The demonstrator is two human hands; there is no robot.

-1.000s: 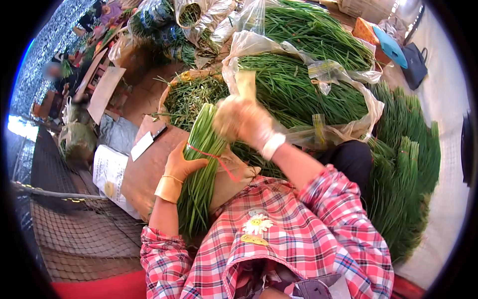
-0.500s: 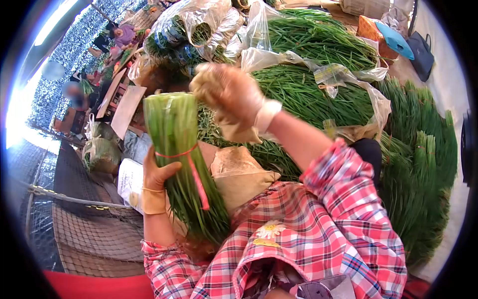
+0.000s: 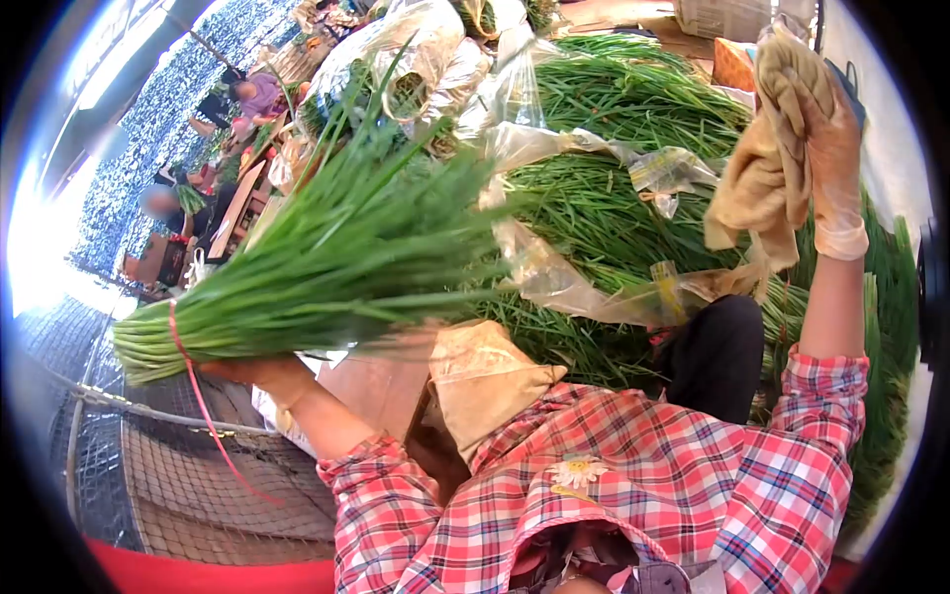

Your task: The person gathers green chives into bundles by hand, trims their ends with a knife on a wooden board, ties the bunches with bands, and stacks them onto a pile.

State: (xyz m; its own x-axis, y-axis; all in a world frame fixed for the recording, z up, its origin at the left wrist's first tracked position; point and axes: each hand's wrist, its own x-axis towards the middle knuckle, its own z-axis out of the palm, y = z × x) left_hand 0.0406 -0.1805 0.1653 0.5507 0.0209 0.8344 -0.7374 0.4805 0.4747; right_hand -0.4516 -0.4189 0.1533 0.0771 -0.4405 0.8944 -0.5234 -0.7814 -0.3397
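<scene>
My left hand [image 3: 265,374], gloved, grips a bundle of garlic chives [image 3: 307,272] from below near its pale cut ends. The bundle lies nearly level, cut ends to the left, its green leaves fanning up and right, partly blurred. A pink tie [image 3: 210,416] circles the stems, with a long loose end hanging down. High at the right, my right hand [image 3: 834,163], also gloved, is closed on a tan cloth [image 3: 764,173] that hangs crumpled from the fingers. Over my lap is a beige cloth [image 3: 485,371].
Heaps of loose chives [image 3: 623,193] on clear plastic sheeting [image 3: 554,277] fill the middle. More chives [image 3: 881,376] stand along the right wall. Filled plastic bags [image 3: 416,49] lie at the back. Netting [image 3: 213,485] is at lower left. Other people [image 3: 259,96] sit far left.
The chive bundle has swung from upright to nearly level, leaves now to the right, moving left with my left hand. My right hand has carried the tan cloth from above the bundle to the far right.
</scene>
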